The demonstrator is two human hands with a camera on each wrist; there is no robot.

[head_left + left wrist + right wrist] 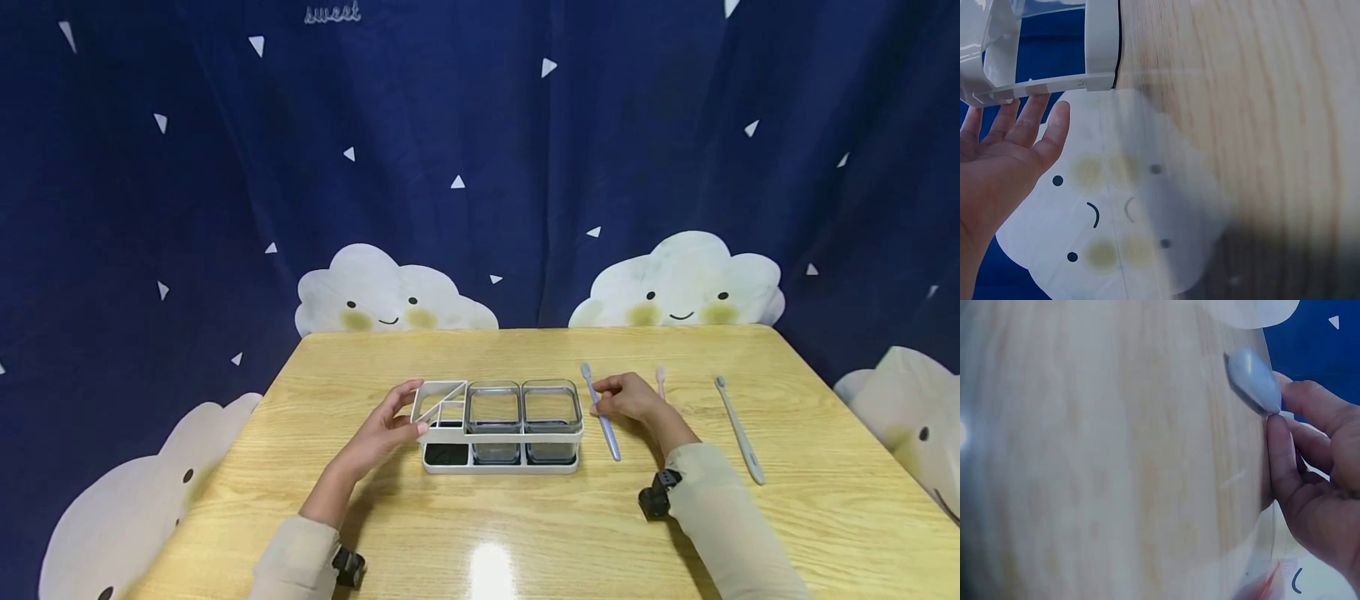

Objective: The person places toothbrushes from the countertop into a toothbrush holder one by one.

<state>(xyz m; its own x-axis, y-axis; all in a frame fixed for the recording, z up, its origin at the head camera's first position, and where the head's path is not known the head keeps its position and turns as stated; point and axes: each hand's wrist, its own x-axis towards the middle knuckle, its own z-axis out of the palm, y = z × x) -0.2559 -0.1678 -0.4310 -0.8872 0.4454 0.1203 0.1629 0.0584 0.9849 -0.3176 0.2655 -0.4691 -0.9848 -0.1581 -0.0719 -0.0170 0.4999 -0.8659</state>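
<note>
A white organizer rack (500, 437) stands on the table, with divided slots at its left end and two clear square cups (493, 404) in it. My left hand (384, 437) rests on the rack's left end, thumb toward the front corner and fingers toward the back. In the left wrist view, fairly straight fingertips touch the rack's edge (1054, 84). Right of the rack, my right hand (628, 397) pinches a blue toothbrush (608, 433) between thumb and forefinger. The right wrist view shows the handle end of this toothbrush (1254, 378) beside the fingers.
A pink toothbrush (661, 379) lies partly hidden behind the right forearm. Farther right on the wooden table (570, 533) is a grey-green toothbrush (741, 433). Behind the table hangs a dark blue curtain (450, 100) with white clouds and triangles.
</note>
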